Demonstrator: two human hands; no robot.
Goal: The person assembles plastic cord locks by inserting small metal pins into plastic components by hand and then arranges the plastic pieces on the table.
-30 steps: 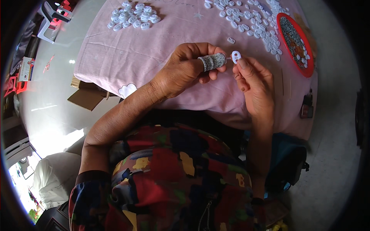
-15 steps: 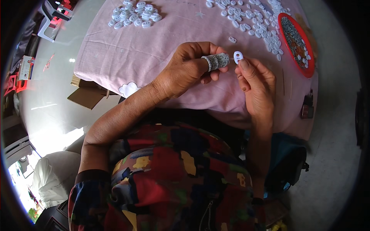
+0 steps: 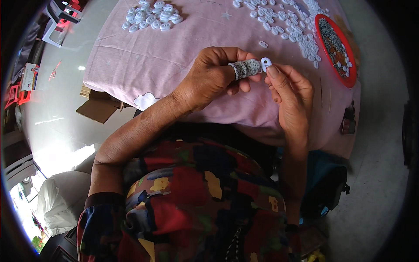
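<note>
Both hands meet at upper centre of the head view, over the pink-clothed bench (image 3: 174, 65). Left hand (image 3: 214, 76), one finger wrapped in grey tape (image 3: 245, 68), and right hand (image 3: 290, 89) pinch a small white clip (image 3: 266, 63) between their fingertips. Compared with a second ago the hands sit in nearly the same spot, the clip turned only slightly, so the fiddling with this one piece goes on. White clips lie heaped at upper left (image 3: 150, 17) and upper right (image 3: 283, 22), beside a red tray (image 3: 323, 41).
</note>
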